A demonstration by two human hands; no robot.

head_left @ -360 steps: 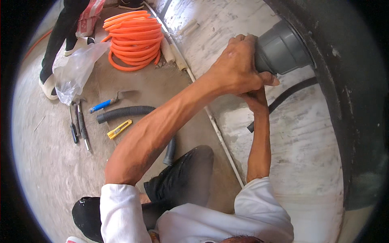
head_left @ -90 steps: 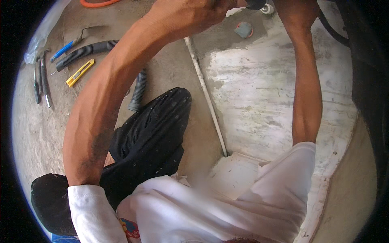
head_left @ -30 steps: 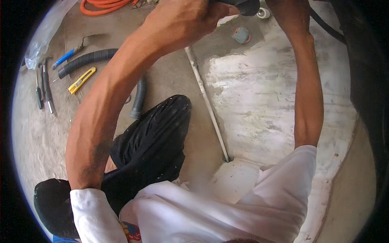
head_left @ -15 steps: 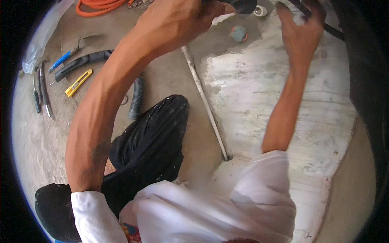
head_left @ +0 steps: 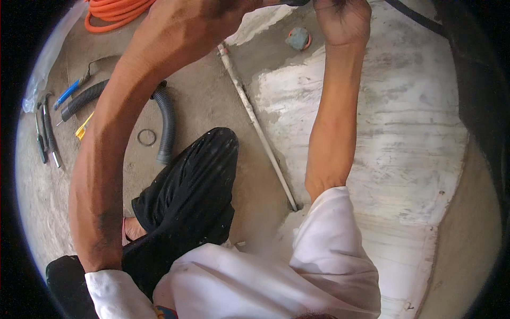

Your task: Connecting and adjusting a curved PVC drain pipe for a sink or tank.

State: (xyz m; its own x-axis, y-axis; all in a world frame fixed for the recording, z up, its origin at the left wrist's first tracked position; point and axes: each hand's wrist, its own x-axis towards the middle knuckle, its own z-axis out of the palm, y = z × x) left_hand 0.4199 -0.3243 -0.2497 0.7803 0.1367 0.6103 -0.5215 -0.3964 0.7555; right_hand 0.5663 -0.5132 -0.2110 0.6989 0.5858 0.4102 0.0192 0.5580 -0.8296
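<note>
Both of my hands are at the upper edge, partly cut off by it. My left hand (head_left: 229,11) reaches across from the left, and its fingers run out of view around a black object (head_left: 291,2), of which only a sliver shows. Close to the right end of that object is my right hand (head_left: 344,21), its fingers curled in and mostly hidden; what they hold cannot be made out. Just below the hands, a small round grey-blue piece with an orange rim (head_left: 298,39) lies on the floor. A black hose or cable (head_left: 417,17) runs off to the right of my right hand.
A thin white pipe (head_left: 256,121) crosses the floor beside a white-smeared surface (head_left: 398,143). On the left lie a grey corrugated hose (head_left: 167,123), a black ring (head_left: 146,137), a yellow cutter (head_left: 83,126), a blue-handled tool (head_left: 68,95), other hand tools (head_left: 51,135) and a coiled orange hose (head_left: 121,11).
My right hand has moved left toward the left hand, and its spread fingers have curled in. My left hand and the black object have shifted up and left, mostly out of view.
</note>
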